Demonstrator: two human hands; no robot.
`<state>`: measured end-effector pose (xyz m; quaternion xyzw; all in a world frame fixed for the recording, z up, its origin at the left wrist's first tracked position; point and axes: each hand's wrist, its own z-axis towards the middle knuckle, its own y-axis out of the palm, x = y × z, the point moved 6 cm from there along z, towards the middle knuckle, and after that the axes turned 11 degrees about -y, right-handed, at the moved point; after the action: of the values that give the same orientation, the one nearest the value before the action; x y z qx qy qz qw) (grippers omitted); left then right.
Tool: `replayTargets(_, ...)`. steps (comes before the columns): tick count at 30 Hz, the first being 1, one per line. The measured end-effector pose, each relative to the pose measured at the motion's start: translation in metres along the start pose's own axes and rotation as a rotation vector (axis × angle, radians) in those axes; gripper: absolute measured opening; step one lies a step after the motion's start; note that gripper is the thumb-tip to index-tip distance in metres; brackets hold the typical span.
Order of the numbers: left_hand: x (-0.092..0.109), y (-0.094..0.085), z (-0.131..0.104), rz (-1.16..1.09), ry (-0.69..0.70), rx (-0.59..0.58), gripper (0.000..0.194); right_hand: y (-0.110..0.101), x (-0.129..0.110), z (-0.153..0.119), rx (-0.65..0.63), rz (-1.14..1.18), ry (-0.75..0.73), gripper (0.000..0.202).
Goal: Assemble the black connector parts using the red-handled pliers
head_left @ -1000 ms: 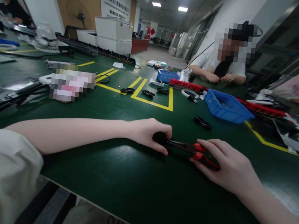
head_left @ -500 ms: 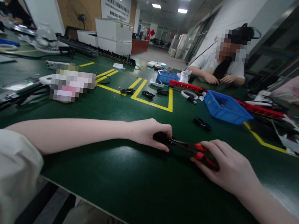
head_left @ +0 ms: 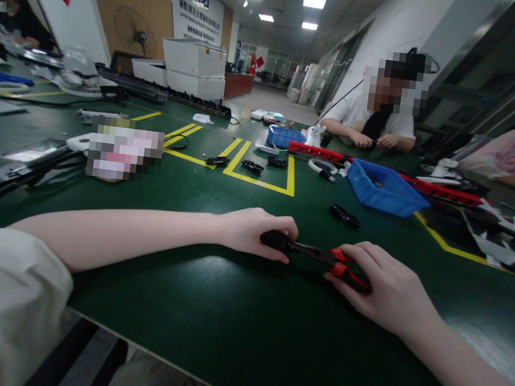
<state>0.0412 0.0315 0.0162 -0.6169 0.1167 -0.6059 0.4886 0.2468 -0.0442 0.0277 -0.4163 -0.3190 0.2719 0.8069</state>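
Observation:
My left hand (head_left: 257,232) is closed around a small black part (head_left: 277,240), thumb and fingers on either side of it; its exact kind is hard to make out. In my right hand (head_left: 380,286) is a pair of long-nose pliers (head_left: 339,267) with red and black handles. The jaws point left, and their tips meet the near end of the black part. Both hands are low over the green table (head_left: 205,312). Beyond the pliers lies a similar black piece (head_left: 345,215).
Several black pieces (head_left: 252,166) lie around the yellow tape lines. A blue bin (head_left: 384,190) and a smaller blue basket (head_left: 285,137) stand farther back, by a red strip (head_left: 314,152). A phone-like pink item (head_left: 124,151) and cables are at left. A co-worker (head_left: 374,120) sits across.
The hands, pliers and black part keep the same grip and arrangement. The whole view has shifted slightly, with the scene a little lower and to the left.

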Motion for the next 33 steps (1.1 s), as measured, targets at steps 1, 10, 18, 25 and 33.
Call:
replayTargets(1,0.0002,-0.0001,0.0000,0.002,-0.002,0.000,0.033,0.0001,0.0000,0.0002,-0.003,0.000,0.003,0.031)
replayTargets(10,0.0008,0.0003,-0.0009,0.030,-0.010,0.001,0.034,-0.0020,-0.0001,0.0006,0.002,0.040,0.029,0.031)
replayTargets(18,-0.0019,0.0031,-0.0008,0.033,-0.018,-0.015,0.034,-0.0047,-0.0011,0.0011,0.017,0.033,0.026,0.032)
replayTargets(25,-0.0001,0.0018,-0.0033,0.068,0.021,0.009,0.036,-0.0048,-0.0020,0.0026,0.018,0.091,0.053,0.031)
replayTargets(33,0.0022,0.0022,-0.0038,0.106,0.071,0.040,0.037,-0.0013,0.0006,0.0009,-0.035,0.149,0.104,0.032)
